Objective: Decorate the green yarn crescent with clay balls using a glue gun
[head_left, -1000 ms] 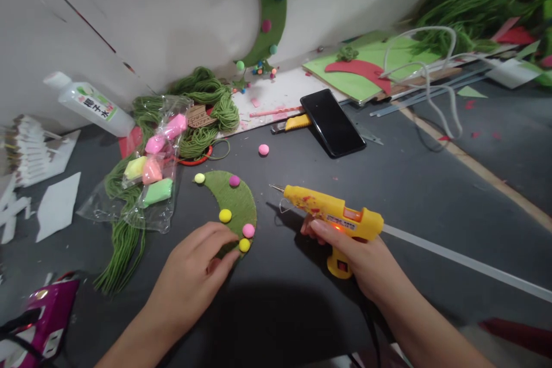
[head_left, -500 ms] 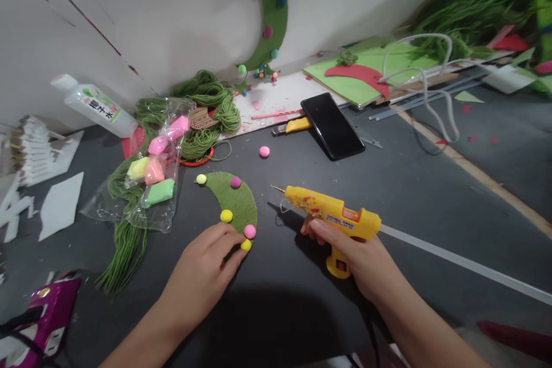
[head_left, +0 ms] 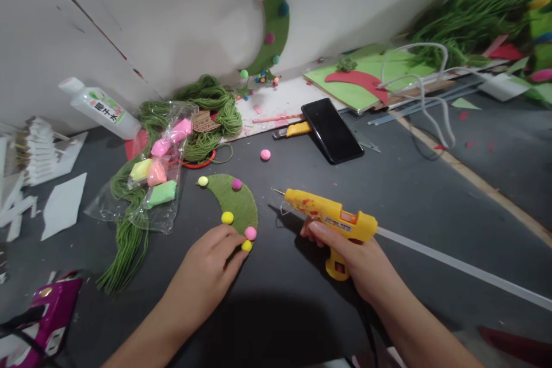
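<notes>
A green crescent (head_left: pixel 236 201) lies flat on the dark table, with pale yellow, purple, yellow and pink balls on it. At its lower end, a small yellow ball (head_left: pixel 246 246) sits between the thumb and fingertips of my left hand (head_left: pixel 211 261), which covers the crescent's lower tip. Off to the right, my right hand (head_left: pixel 351 250) is wrapped round the handle of a yellow hot glue gun (head_left: pixel 328 207). Its nozzle points left, apart from the crescent, and a long clear glue stick (head_left: pixel 457 264) sticks out of the back. A loose pink ball (head_left: pixel 265 154) rests above the crescent.
Behind are a black phone (head_left: pixel 332 129), a yellow utility knife (head_left: pixel 297 129) and green yarn (head_left: pixel 211 103). A plastic bag of coloured clay (head_left: pixel 161 192) and a bottle (head_left: pixel 101 109) stand left. Another decorated crescent (head_left: pixel 276 23) hangs at the wall. A purple device (head_left: pixel 56 319) lies lower left.
My left fingers have closed from the crescent's lower edge onto the yellow ball. The glue gun has stayed nearly in place. The whole view has shifted slightly.
</notes>
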`<state>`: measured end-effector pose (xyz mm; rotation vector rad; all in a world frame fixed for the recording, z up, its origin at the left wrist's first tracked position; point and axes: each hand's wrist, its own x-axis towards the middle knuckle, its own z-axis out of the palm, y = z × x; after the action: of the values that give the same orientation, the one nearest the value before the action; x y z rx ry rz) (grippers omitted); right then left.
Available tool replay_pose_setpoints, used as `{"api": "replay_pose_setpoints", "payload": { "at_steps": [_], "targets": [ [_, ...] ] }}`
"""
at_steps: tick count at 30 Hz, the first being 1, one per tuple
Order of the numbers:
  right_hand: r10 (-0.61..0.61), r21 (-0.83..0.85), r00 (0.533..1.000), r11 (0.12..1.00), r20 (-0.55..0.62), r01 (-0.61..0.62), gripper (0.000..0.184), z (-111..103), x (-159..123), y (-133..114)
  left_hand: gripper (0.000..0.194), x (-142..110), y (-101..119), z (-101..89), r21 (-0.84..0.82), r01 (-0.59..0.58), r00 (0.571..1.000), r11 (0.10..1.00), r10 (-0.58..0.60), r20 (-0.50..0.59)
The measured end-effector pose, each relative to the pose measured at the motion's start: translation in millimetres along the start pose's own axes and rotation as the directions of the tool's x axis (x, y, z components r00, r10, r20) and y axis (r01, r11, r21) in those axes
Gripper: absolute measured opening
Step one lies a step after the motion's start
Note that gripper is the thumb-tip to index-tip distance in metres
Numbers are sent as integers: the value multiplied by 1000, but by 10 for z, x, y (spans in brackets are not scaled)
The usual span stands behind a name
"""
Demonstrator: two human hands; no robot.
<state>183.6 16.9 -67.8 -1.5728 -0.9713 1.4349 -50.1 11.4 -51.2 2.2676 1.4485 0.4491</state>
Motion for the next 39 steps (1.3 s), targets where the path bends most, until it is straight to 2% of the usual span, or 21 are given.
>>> {"api": "replay_pose_setpoints", "payload": {
  "at_steps": [4,7,10,15,18,21,26,31,39],
  "targets": [
    [-9,4,1000,1000,-12,9,30,8,-2,0,15,-33,-5,-115,-41,61,998,997,-61,1],
    [-8,12,1000,1000,-6,8,30,0,4,-11,10,-120,-45,-263,-18,104,989,994,-105,-107],
    [13,17,1000,1000,16,-13,30,-12,5,-27,11,-258,-77,-321,75,79,976,994,-62,-209],
    [22,24,999,999,29,-23,31,-4,-14,-54,16,-355,2,-125,183,-27,970,983,70,-235],
    [-22,34,1000,999,3,22,30,21,-22,-61,16,-260,82,14,197,-14,971,980,60,-230],
    [-49,55,998,997,-28,50,29,42,-19,-52,17,-155,127,93,154,18,986,988,8,-167],
    [-64,67,997,995,-47,67,27,38,-7,-20,16,-111,145,139,125,18,992,992,-3,-123],
    [-46,3,998,999,-47,47,29,33,-10,-7,16,-101,155,146,151,8,993,989,9,-114],
    [-82,52,993,995,-82,87,31,59,-5,20,16,-108,163,154,159,16,995,987,0,-102]
  ]
}}
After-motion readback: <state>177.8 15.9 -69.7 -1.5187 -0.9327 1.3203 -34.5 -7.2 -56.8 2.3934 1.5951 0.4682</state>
